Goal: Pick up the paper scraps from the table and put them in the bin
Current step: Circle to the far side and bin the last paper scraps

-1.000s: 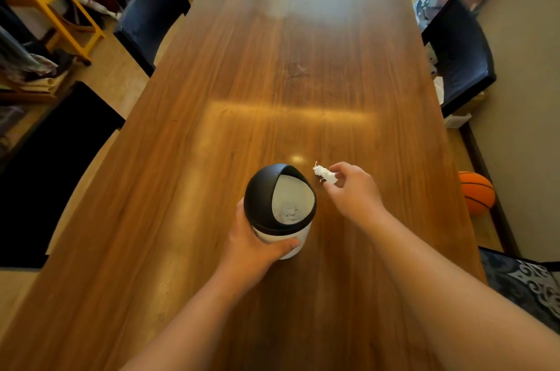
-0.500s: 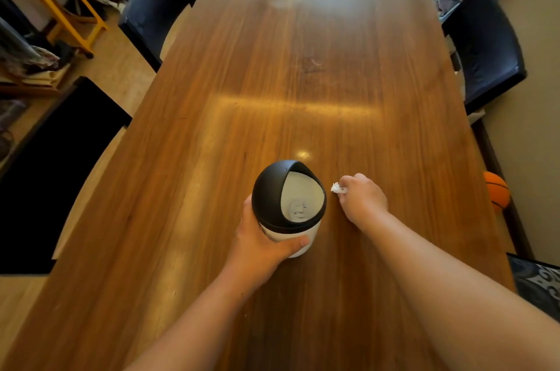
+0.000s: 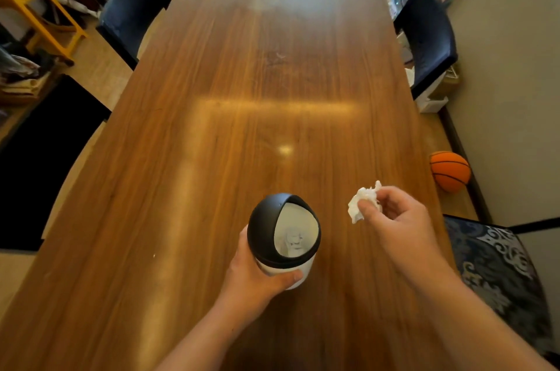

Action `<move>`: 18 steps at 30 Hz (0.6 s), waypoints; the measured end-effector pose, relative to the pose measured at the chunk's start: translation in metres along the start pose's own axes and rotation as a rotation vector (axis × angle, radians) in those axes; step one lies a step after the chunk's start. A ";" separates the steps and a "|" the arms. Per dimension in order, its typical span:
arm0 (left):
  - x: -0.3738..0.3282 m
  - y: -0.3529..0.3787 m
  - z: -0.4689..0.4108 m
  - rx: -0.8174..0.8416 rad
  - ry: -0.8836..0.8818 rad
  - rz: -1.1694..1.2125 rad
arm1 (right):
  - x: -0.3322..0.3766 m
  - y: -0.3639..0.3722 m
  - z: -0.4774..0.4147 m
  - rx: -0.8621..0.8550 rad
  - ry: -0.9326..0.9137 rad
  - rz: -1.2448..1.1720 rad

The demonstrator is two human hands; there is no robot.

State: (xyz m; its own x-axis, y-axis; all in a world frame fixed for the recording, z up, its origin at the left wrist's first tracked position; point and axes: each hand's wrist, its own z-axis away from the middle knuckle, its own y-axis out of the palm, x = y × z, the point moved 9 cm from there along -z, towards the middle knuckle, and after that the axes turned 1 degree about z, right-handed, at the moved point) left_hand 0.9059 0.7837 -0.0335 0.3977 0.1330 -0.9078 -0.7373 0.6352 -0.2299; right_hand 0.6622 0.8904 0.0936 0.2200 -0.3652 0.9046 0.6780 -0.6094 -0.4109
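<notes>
Head view: a crumpled paper scrap [image 3: 362, 201] is pinched in the right hand [image 3: 397, 219], raised beside the bin [image 3: 283, 238], which the left hand [image 3: 257, 276] grips. The bin's side opening is narrow; releasing early would likely drop the scrap onto the table [image 3: 242, 98].

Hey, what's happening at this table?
A person is tidying paper scraps off a long wooden table. Their left hand grips a small white bin with a black domed lid, which stands on the table with crumpled paper already inside. Their right hand pinches a crumpled white paper scrap just to the right of the bin's opening, not yet dropped in.
</notes>
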 end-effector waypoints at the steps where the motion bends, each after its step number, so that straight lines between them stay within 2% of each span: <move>1: 0.000 0.009 0.011 0.014 -0.001 -0.007 | 0.015 -0.015 0.013 -0.019 -0.033 -0.042; 5: -0.008 0.043 0.048 0.032 0.010 -0.010 | 0.075 -0.076 0.064 -0.164 -0.246 -0.199; 8: -0.019 0.066 0.069 0.031 0.051 0.002 | 0.086 -0.096 0.094 -0.233 -0.349 -0.161; 10: -0.028 0.079 0.082 0.023 0.095 0.006 | 0.069 -0.078 0.101 -0.098 -0.297 -0.050; 12: -0.035 0.091 0.092 0.020 0.125 -0.007 | 0.043 -0.050 0.111 0.119 -0.246 0.192; 13: -0.036 0.096 0.097 0.016 0.128 -0.008 | 0.031 -0.048 0.116 0.154 -0.253 0.295; 16: -0.031 0.102 0.105 -0.027 0.121 -0.035 | 0.006 -0.083 0.117 0.032 -0.282 0.296; 18: -0.024 0.103 0.111 -0.053 0.120 -0.051 | -0.024 -0.107 0.112 -0.029 -0.207 0.259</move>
State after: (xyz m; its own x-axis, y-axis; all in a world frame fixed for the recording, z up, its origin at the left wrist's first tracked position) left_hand 0.8804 0.9303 0.0035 0.3696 0.0080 -0.9292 -0.7471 0.5972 -0.2920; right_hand 0.6623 1.0432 0.1287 0.5226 -0.3616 0.7721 0.5611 -0.5359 -0.6308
